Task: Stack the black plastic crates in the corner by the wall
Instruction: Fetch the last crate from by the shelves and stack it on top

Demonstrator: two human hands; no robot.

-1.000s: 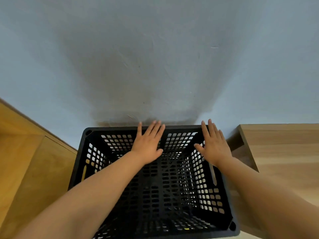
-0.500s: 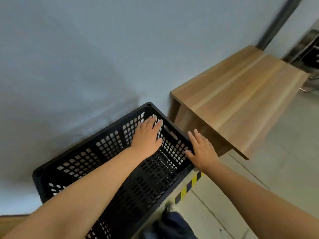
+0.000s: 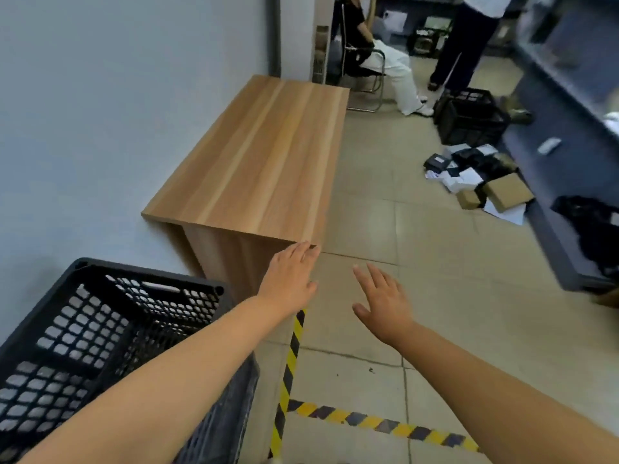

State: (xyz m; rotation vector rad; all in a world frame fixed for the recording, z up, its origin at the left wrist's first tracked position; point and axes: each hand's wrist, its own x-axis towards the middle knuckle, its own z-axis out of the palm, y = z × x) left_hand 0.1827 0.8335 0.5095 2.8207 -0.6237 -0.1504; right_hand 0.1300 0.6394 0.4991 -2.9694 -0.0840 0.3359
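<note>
Black plastic crate sits by the wall, down beside the left hand. Both hands are flat, spread and holding nothing; the right hand points toward more black crates far ahead, probably next to fetch.

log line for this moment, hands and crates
left hand: open, empty | right hand: open, empty | black crate: by wall beside wooden table | another black crate: far floor | next: likely fetch it

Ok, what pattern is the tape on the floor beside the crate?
Diagonal yellow and black stripes on the floor tape, clearest in the head view.
</note>
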